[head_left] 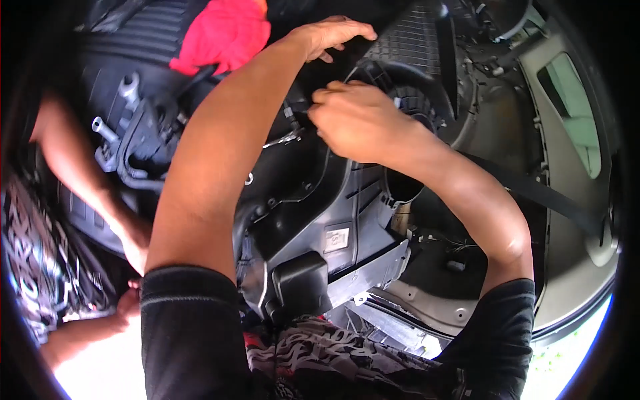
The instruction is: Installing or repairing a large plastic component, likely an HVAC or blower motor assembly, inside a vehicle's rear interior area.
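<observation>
Both my arms reach over a large black plastic housing (313,220), which has a pale label and a round ribbed fan opening. My left hand (337,37) is stretched out flat at its far side, fingers extended beside a dark gridded panel (413,40). Nearer to me, my right hand (357,117) is closed in front of the ribbed round part (417,100). Its curled fingers hide whatever they may hold. A shiny metal tool (283,139) lies on the black plastic just left of that hand.
Wrenches (130,90) and a dark bracket-like part (143,143) lie on the left beside a red cloth (227,33). A co-worker's arm (87,173) reaches in there. A beige vehicle panel with a window (573,113) borders the right, with loose wiring (453,243) below.
</observation>
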